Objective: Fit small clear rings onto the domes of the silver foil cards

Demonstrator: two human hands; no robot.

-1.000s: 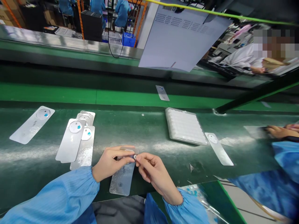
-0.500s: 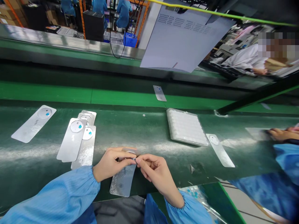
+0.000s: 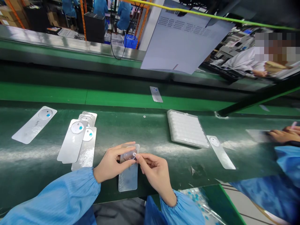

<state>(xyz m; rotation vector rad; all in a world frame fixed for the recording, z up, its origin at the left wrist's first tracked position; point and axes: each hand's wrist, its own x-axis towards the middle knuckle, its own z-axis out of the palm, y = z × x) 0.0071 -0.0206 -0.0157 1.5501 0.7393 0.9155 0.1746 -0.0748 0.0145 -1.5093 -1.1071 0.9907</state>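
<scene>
A held card sits between the left hand and the right hand. Left of them, on the bench, lies a card pile — a lone card farther left. Rightward and behind stands a tray, a loose card just right of it — a far card on the belt behind.

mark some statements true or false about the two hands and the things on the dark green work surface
1. The bare left hand holds a silvery rectangular card. True.
2. The bare right hand is well away from that card. False: its fingertips are close beside the card's far end.
3. The square white ribbed pack lies to the right of the left hand. True.
4. The overlapping pile of silver rectangular cards lies right of the pack. False: the pile is left of both hands.
5. The left sleeve is blue fabric. True.
</scene>
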